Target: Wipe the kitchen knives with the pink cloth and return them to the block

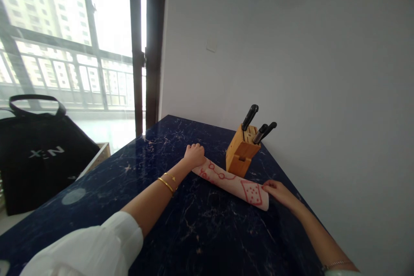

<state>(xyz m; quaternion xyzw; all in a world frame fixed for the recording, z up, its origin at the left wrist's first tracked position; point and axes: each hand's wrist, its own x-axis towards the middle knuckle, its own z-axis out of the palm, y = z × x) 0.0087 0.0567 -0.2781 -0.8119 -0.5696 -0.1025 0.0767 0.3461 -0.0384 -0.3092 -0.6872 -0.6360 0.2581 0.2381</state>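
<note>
A pale rolled-up sheet (231, 182) with red drawings and lettering lies slantwise on the dark blue marbled table; whether it is cloth or paper I cannot tell. My left hand (194, 156) is closed over its far left end, hiding that end. At the near right end, my right hand (274, 190) pinches the upper edge between thumb and fingers. Just behind the roll stands a wooden knife block (241, 151), with several black-handled knives (250, 117) in its slots.
The marbled table (207, 233) runs along a grey wall (291, 51) on the right. A black bag (42, 155) stands beyond the table's left edge, by a wooden box edge (97, 159). Glass doors (71, 51) with dark frames are at the back left.
</note>
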